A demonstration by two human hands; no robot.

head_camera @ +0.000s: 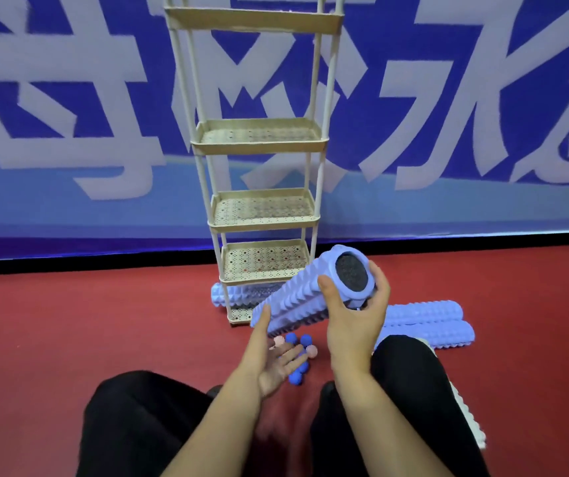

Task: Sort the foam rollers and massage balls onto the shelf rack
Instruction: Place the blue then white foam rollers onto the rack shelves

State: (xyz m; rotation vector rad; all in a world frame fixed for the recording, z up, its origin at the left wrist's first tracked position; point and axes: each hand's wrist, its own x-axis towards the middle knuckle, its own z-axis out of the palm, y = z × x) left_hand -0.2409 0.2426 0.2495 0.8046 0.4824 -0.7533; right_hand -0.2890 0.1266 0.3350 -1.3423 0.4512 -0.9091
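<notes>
A cream shelf rack (262,146) with several perforated tiers stands on the red floor against the wall. My right hand (353,318) grips the near end of a lilac spiked foam roller (296,297), held tilted in front of the rack's lower tiers. My left hand (272,356) is palm up with straight fingers, its thumb touching the roller's lower end. Blue and pink massage balls (298,342) lie on the floor under my left hand. Another roller (241,292) lies across the rack's bottom tier. Two more rollers (427,321) lie on the floor at the right.
A blue banner with large white characters (69,132) covers the wall behind the rack. My knees in black trousers (410,373) are at the bottom of the view. A white spiked roller (465,414) lies beside my right leg.
</notes>
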